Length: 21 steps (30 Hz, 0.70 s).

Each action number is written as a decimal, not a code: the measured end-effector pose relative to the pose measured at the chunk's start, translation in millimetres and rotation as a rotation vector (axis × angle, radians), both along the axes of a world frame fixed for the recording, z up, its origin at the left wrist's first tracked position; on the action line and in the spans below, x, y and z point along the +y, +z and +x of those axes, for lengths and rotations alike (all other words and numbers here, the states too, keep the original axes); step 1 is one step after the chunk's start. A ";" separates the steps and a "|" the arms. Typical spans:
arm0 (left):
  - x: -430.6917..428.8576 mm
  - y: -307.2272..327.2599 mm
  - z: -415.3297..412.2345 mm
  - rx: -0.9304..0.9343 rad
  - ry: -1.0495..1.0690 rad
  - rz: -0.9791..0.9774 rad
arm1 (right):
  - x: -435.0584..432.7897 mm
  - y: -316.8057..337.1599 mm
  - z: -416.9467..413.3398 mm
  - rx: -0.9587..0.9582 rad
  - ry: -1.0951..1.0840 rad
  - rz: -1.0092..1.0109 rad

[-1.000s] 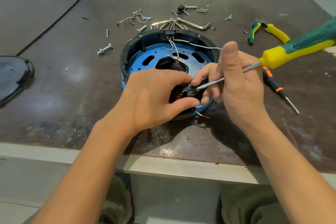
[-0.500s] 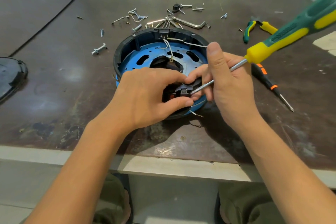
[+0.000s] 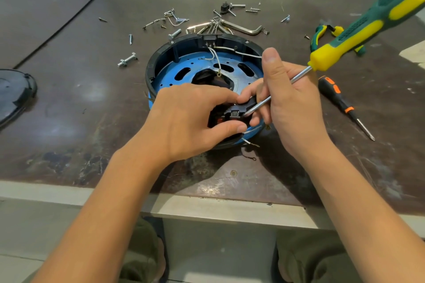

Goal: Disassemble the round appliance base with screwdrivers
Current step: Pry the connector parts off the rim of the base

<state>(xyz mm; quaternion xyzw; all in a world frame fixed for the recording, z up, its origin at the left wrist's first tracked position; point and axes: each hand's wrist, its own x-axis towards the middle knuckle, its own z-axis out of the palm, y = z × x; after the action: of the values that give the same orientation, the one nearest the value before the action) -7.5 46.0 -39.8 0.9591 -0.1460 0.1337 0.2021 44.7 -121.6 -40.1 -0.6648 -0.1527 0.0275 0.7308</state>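
Note:
The round appliance base (image 3: 174, 57), black-rimmed with a blue perforated plate and white wires inside, lies open-side up on the table's middle. My left hand (image 3: 190, 122) pinches a small black switch part (image 3: 234, 114) at the base's near rim. Around the steel shaft of a green-and-yellow screwdriver (image 3: 368, 23) my right hand (image 3: 289, 103) is closed, the thumb raised. The screwdriver tip touches the black part, and its handle points up toward the right edge.
Loose screws, bolts and hex keys (image 3: 239, 26) lie scattered behind the base. Green-and-yellow pliers (image 3: 318, 35) and a small black-and-orange screwdriver (image 3: 340, 101) lie at the right. A dark round cover (image 3: 13, 94) sits at the left edge. The table's front edge (image 3: 207, 207) is near.
The screwdriver handle has tilted upward, steeper than before. Both hands stay at the black part on the near rim. The view has shifted slightly.

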 end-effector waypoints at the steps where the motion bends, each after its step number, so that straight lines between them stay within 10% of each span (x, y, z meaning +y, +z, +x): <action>1: 0.2 0.2 -0.1 -0.003 0.001 -0.003 | 0.4 1.0 -0.2 0.003 0.004 -0.012; 21: 3.3 0.3 3.0 0.030 -0.022 -0.055 | -4.9 -15.5 4.0 -0.164 0.085 -0.074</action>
<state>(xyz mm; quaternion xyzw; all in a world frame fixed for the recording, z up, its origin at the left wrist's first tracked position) -4.4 49.3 -39.5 0.9534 -0.1499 0.1209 0.2322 48.7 -126.5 -55.6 -0.6844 -0.2391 0.0096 0.6888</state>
